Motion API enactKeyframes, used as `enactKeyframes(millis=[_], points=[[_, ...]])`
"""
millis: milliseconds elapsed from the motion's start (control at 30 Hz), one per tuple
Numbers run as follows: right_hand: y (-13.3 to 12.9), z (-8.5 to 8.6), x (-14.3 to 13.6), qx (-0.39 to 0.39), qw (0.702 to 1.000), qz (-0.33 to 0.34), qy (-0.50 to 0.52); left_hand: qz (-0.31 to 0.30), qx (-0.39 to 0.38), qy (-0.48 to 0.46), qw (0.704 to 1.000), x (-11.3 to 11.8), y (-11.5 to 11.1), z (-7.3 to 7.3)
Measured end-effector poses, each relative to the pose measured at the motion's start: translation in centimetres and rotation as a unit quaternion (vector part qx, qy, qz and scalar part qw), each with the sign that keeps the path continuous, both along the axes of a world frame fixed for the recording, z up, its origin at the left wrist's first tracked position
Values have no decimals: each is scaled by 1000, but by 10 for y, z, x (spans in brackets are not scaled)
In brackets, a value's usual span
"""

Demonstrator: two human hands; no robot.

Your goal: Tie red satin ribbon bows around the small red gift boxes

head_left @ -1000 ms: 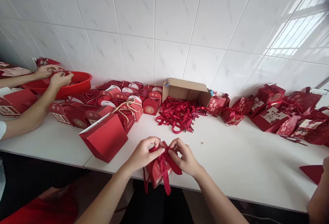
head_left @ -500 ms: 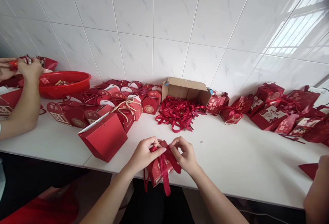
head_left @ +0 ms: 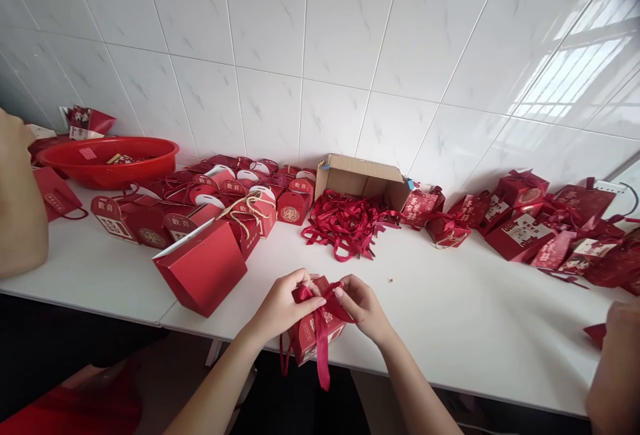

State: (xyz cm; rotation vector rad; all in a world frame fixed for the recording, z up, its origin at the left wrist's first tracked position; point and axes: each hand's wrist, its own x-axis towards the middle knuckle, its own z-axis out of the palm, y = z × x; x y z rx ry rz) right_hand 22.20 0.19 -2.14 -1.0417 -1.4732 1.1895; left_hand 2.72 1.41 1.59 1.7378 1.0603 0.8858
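Note:
A small red gift box with gold and white print sits at the table's front edge, between my two hands. Dark red ribbon lies over its top, one tail hanging down the front. My left hand pinches the ribbon at the box's upper left, thumb on top. My right hand is closed on another part of the same ribbon, which makes a loop at the box's upper right. The box's back is hidden by my fingers. Beyond my hands lies a heap of loose red ribbons, spilling from a cardboard box.
Several red gift boxes stand in rows at left, a plain red one nearest. A red plastic basin is behind them. Ribboned boxes are piled at right. Other people's arms reach in at both sides.
My right hand has turned inward and drawn its ribbon into a loop closer to my left thumb. At far left, the other person's hands have left the basin area, and an arm now fills that edge.

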Motion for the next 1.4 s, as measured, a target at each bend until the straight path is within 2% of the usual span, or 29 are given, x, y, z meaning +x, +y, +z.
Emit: enactKeyframes(millis=[267,600,833,967,1067,1167,1233,1300,1333,1400], points=[[3,3,-7,43,998,-48,-17,6,17,8,1000,2,-1,-1],[1,2,-8,73,995,-61,-3,9,11,-20,1000,4,1,-5],[-1,4,-9,104,983,-152,-21,-13,-15,-15,1000,8,2,-2],[-2,4,-8,91,978,-186,-20,-25,-14,-1,1000,10,2,-1],[-3,1,3,82,988,-130,3,-30,-17,-12,999,9,2,-3],[-3,-6,21,90,995,21,34,-21,-13,-69,997,7,3,-10],[-6,-13,31,88,988,130,2,17,3,-114,993,6,3,-16],[-11,-22,37,80,975,198,-62,77,25,-156,984,8,2,-20],[-15,-28,39,82,971,206,-95,103,31,-175,979,11,1,-22],[-25,-38,42,105,974,136,-151,134,22,-215,967,19,-4,-25]])
